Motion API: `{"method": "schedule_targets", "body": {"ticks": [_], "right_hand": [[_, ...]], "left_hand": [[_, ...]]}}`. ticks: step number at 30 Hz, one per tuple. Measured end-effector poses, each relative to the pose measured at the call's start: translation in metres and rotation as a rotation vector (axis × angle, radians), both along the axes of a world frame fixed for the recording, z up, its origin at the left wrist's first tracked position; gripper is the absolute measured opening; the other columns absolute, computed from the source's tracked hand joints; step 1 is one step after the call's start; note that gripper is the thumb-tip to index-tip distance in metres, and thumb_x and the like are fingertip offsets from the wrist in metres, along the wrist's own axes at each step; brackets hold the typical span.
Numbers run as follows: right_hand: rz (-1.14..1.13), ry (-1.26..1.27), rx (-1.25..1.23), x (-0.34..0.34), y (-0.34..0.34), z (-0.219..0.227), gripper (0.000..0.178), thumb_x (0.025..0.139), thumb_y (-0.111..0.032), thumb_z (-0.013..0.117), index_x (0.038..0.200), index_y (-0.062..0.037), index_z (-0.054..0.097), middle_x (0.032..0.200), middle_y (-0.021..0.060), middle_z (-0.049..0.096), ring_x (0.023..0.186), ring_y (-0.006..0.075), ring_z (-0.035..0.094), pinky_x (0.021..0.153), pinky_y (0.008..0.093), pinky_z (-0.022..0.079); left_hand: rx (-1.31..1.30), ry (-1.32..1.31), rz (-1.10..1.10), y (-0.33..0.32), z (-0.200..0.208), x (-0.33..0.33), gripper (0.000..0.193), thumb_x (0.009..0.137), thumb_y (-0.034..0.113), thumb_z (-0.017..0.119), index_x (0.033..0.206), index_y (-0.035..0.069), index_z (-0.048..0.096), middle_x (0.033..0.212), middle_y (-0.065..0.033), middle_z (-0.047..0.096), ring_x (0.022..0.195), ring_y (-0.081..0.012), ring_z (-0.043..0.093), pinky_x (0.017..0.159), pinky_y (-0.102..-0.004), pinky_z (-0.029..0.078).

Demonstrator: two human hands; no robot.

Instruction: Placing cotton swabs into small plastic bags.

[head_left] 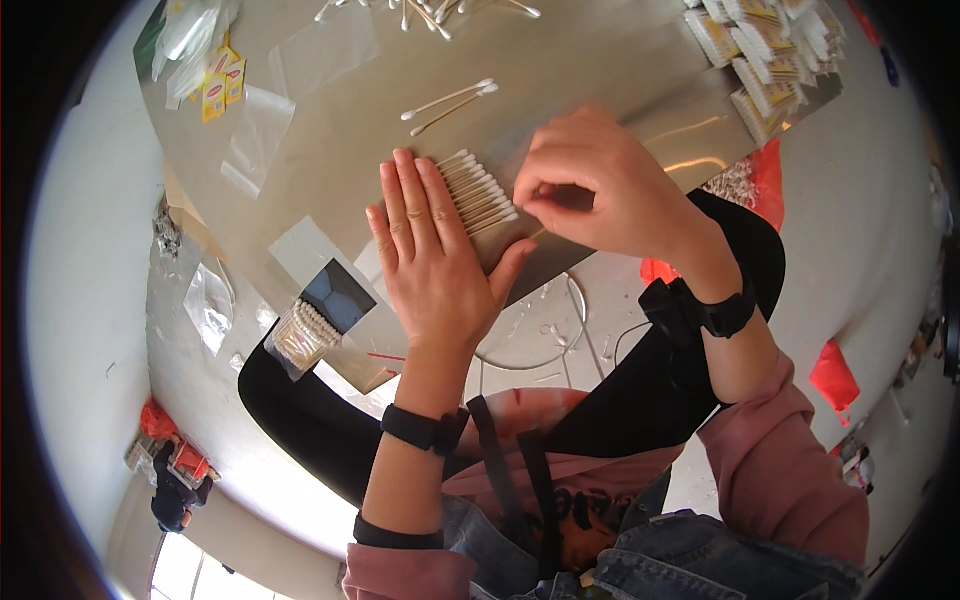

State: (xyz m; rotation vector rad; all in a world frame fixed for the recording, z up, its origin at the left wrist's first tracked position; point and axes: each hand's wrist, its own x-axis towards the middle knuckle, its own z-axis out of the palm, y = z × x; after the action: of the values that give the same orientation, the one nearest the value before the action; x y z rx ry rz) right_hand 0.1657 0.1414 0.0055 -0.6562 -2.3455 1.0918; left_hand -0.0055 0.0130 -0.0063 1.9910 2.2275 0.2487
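Observation:
A row of cotton swabs [476, 192] lies side by side on the metal-topped table, their white tips toward the right. My left hand [425, 235] rests flat over the left ends of the row, fingers stretched out and thumb spread. At the right ends of the row, my right hand [585, 180] is curled, thumb and forefinger pinched together by the lowest tips. Whether a swab is in that pinch is too small to make out. Two loose cotton swabs [445, 108] lie just beyond the row.
Bundled packs of cotton swabs [770, 60] are heaped at the far right. More loose swabs [430, 15] lie at the far edge. Clear plastic bags [258, 140] and yellow cards [222, 90] are on the left. One filled pack [305, 335] sits near my left knee. A person [175, 490] works beyond.

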Motion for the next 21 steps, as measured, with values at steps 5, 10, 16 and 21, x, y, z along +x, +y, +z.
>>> {"method": "schedule_targets", "body": {"ticks": [5,10,16,21], "right_hand": [[0.040,-0.029,0.021,0.0013,-0.0077,-0.0014,0.007,0.076,-0.005,0.070,0.076,-0.0100,0.065,0.074,0.0016,0.059,0.075,0.0224,0.057,0.079,0.0345,0.044],[0.001,0.005,0.009,0.0033,-0.0061,-0.0014,0.006,0.077,-0.005,0.071,0.076,-0.0099,0.067,0.073,0.0022,0.059,0.075,0.0232,0.057,0.077,0.0352,0.044],[-0.001,-0.013,0.061,0.0017,-0.0059,-0.0023,0.006,0.076,-0.004,0.071,0.075,-0.0097,0.069,0.074,0.0025,0.060,0.074,0.0245,0.058,0.076,0.0355,0.045],[-0.011,-0.020,0.023,0.0013,-0.0040,-0.0009,0.005,0.076,-0.004,0.070,0.077,-0.0093,0.069,0.075,0.0024,0.061,0.074,0.0251,0.058,0.076,0.0358,0.046]], "left_hand": [[0.028,-0.031,-0.012,0.0004,-0.0022,0.0006,0.108,0.087,0.066,0.062,0.157,-0.007,0.021,0.163,-0.0256,0.023,0.154,-0.0381,0.018,0.123,-0.0528,0.015],[0.039,-0.036,-0.012,0.0006,-0.0015,0.0002,0.108,0.086,0.064,0.064,0.156,-0.007,0.023,0.163,-0.0254,0.024,0.154,-0.0381,0.019,0.123,-0.0524,0.014],[0.047,-0.037,-0.009,0.0008,-0.0013,0.0009,0.107,0.086,0.063,0.065,0.156,-0.007,0.024,0.163,-0.0255,0.026,0.153,-0.0380,0.020,0.123,-0.0527,0.016],[0.058,-0.034,-0.011,0.0014,-0.0010,0.0005,0.107,0.086,0.064,0.065,0.155,-0.008,0.025,0.162,-0.0261,0.027,0.153,-0.0386,0.022,0.123,-0.0535,0.017]]}}
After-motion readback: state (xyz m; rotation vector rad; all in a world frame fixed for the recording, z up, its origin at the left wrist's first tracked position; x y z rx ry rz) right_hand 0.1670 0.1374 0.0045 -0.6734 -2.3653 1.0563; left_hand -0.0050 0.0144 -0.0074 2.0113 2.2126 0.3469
